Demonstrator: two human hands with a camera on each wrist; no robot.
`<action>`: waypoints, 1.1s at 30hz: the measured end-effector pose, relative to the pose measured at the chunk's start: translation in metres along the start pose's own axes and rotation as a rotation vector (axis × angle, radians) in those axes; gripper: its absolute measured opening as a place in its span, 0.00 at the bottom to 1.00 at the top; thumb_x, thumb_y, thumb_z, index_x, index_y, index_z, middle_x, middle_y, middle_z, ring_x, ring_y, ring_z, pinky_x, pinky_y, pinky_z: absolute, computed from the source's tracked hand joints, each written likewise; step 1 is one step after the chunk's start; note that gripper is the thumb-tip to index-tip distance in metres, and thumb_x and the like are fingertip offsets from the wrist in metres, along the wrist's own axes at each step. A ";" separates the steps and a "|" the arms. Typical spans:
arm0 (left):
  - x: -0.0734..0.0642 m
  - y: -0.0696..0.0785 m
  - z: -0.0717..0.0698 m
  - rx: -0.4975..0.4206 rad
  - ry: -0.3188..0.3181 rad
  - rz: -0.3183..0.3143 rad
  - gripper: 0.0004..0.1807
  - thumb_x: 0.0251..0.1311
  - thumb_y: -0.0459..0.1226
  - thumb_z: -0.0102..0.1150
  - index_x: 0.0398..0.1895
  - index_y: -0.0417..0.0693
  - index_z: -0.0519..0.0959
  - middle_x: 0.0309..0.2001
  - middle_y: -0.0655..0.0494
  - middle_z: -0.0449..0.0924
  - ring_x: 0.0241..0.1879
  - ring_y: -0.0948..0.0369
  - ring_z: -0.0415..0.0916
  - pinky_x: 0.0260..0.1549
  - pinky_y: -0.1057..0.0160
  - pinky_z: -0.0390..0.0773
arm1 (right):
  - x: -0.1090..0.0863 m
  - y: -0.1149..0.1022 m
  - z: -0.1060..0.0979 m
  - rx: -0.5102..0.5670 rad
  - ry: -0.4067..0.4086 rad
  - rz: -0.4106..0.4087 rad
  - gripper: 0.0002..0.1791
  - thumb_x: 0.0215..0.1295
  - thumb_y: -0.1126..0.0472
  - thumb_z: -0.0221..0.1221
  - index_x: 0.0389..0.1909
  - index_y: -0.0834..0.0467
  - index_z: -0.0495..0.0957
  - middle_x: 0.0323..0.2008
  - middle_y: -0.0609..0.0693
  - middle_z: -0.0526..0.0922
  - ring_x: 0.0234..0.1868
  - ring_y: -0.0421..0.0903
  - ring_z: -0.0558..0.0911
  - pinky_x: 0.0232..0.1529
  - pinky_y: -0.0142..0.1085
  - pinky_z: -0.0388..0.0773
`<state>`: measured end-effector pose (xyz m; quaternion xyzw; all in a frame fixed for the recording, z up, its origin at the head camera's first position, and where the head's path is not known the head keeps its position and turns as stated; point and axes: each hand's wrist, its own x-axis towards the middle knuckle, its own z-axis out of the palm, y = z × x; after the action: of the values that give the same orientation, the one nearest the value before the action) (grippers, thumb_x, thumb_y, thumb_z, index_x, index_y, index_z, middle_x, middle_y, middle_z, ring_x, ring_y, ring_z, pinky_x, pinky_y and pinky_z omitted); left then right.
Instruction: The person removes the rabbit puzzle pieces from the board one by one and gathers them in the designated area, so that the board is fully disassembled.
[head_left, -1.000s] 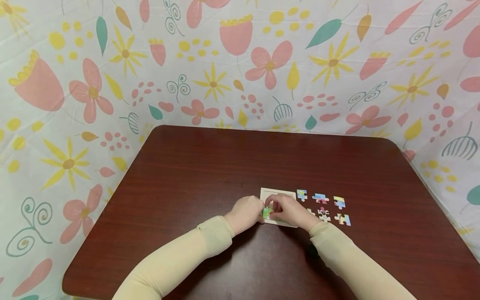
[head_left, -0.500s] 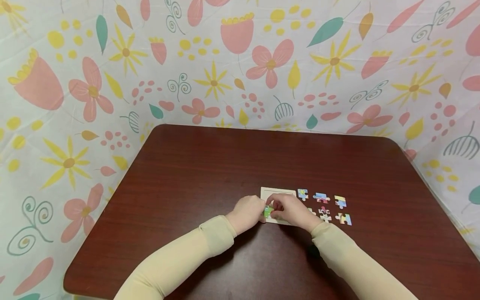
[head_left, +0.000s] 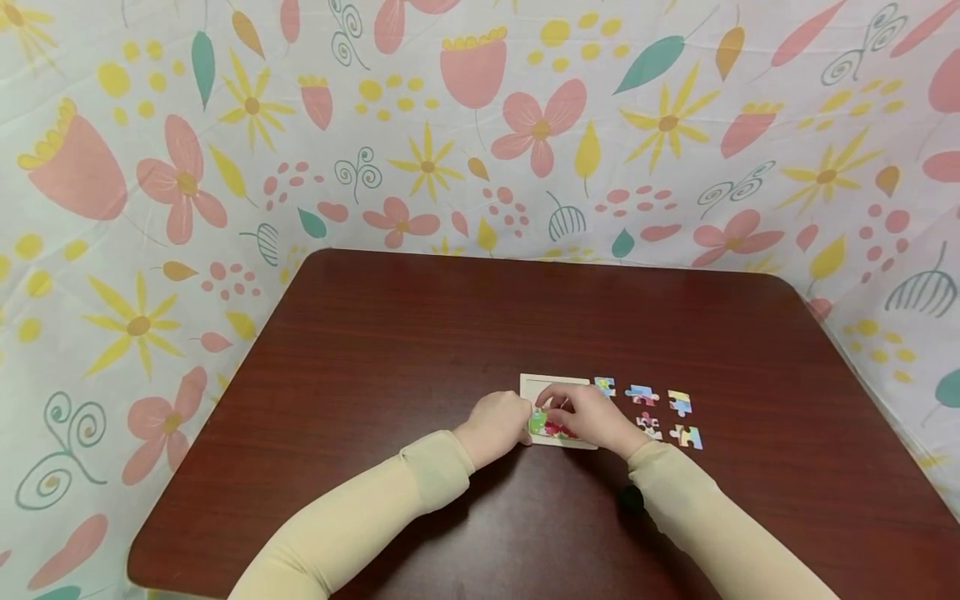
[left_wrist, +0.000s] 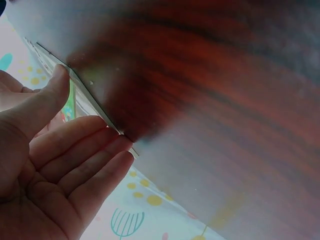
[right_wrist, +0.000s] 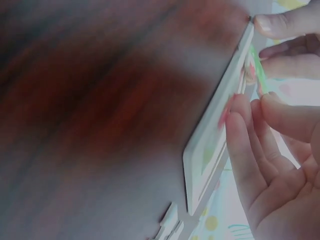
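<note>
A small light wooden puzzle tray (head_left: 555, 380) lies flat on the table with green and red picture areas in it. At its left edge my left hand (head_left: 495, 425) grips the rim; the left wrist view shows the thumb (left_wrist: 59, 82) on one side and the fingers below. My right hand (head_left: 588, 412) is over the tray, fingers bent. In the right wrist view its thumb (right_wrist: 280, 112) meets the edge of a tilted green puzzle piece (right_wrist: 260, 72), which it appears to pinch. Part of the tray is hidden beneath the right hand.
To the tray's right lie several loose jigsaw pieces, among them a blue one (head_left: 642, 394), a yellow-blue one (head_left: 680, 402) and another (head_left: 686, 436). A small dark round object (head_left: 632, 499) is by the right sleeve. Floral cloth (head_left: 480, 167) hangs behind the table (head_left: 420, 325).
My right hand has shifted slightly right, with its thumb higher, and a red picture area now shows below it. It covers a loose piece seen earlier. My left hand stays at the tray's edge.
</note>
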<state>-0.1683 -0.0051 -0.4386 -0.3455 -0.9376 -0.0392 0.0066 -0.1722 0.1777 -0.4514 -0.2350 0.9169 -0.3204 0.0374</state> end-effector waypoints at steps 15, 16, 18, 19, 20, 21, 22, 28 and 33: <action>0.002 0.003 0.000 0.004 -0.013 -0.017 0.11 0.38 0.46 0.73 0.17 0.52 0.81 0.21 0.61 0.82 0.22 0.65 0.79 0.21 0.67 0.76 | -0.020 0.013 -0.022 0.105 -0.052 0.099 0.07 0.61 0.66 0.61 0.40 0.56 0.81 0.28 0.45 0.80 0.29 0.40 0.74 0.29 0.31 0.70; 0.002 0.003 0.000 0.000 -0.015 -0.019 0.11 0.38 0.46 0.73 0.17 0.52 0.81 0.20 0.61 0.82 0.22 0.65 0.78 0.21 0.67 0.76 | -0.022 0.014 -0.025 0.112 -0.064 0.107 0.07 0.61 0.65 0.61 0.40 0.56 0.81 0.29 0.46 0.80 0.29 0.40 0.74 0.29 0.31 0.70; 0.002 0.002 -0.001 -0.004 -0.018 -0.023 0.11 0.37 0.45 0.73 0.17 0.52 0.80 0.20 0.62 0.82 0.21 0.65 0.78 0.21 0.67 0.75 | -0.025 0.016 -0.031 0.123 -0.088 0.111 0.08 0.61 0.65 0.61 0.41 0.56 0.80 0.30 0.47 0.80 0.29 0.41 0.74 0.28 0.31 0.71; 0.002 0.002 -0.001 -0.005 -0.017 -0.023 0.11 0.38 0.45 0.73 0.17 0.52 0.80 0.20 0.62 0.82 0.21 0.66 0.77 0.21 0.67 0.75 | -0.026 0.017 -0.033 0.134 -0.102 0.113 0.08 0.61 0.65 0.61 0.41 0.56 0.80 0.30 0.47 0.81 0.29 0.42 0.74 0.28 0.32 0.71; 0.002 0.002 -0.001 -0.006 -0.018 -0.024 0.11 0.38 0.45 0.73 0.17 0.52 0.80 0.20 0.62 0.81 0.21 0.66 0.77 0.21 0.68 0.75 | -0.028 0.018 -0.035 0.134 -0.111 0.114 0.08 0.61 0.65 0.61 0.41 0.56 0.80 0.30 0.47 0.81 0.28 0.42 0.74 0.28 0.32 0.71; 0.002 0.001 -0.001 -0.008 -0.020 -0.025 0.11 0.38 0.45 0.73 0.16 0.52 0.80 0.19 0.62 0.81 0.21 0.66 0.77 0.22 0.68 0.75 | -0.029 0.019 -0.038 0.135 -0.120 0.117 0.08 0.61 0.65 0.61 0.41 0.56 0.80 0.29 0.48 0.81 0.28 0.41 0.74 0.28 0.32 0.71; 0.002 0.001 -0.001 -0.009 -0.020 -0.024 0.11 0.38 0.45 0.73 0.16 0.52 0.80 0.19 0.62 0.81 0.20 0.66 0.77 0.21 0.67 0.75 | -0.031 0.020 -0.040 0.136 -0.128 0.123 0.08 0.61 0.65 0.61 0.41 0.56 0.80 0.29 0.48 0.81 0.27 0.41 0.74 0.28 0.32 0.72; 0.004 0.002 -0.001 -0.008 -0.026 -0.023 0.10 0.39 0.45 0.73 0.18 0.53 0.81 0.20 0.63 0.82 0.21 0.67 0.76 0.22 0.68 0.76 | -0.044 0.026 -0.047 0.073 -0.139 0.152 0.08 0.59 0.66 0.62 0.39 0.54 0.81 0.27 0.45 0.79 0.28 0.40 0.72 0.29 0.32 0.70; 0.004 0.003 -0.001 -0.010 -0.032 -0.026 0.10 0.38 0.45 0.73 0.18 0.53 0.81 0.20 0.63 0.82 0.21 0.67 0.76 0.22 0.68 0.75 | -0.056 0.032 -0.053 0.052 -0.156 0.162 0.08 0.59 0.67 0.61 0.39 0.54 0.81 0.29 0.43 0.79 0.31 0.39 0.74 0.31 0.32 0.71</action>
<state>-0.1694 -0.0008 -0.4370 -0.3337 -0.9419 -0.0383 -0.0106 -0.1475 0.2550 -0.4337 -0.1833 0.9186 -0.3208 0.1403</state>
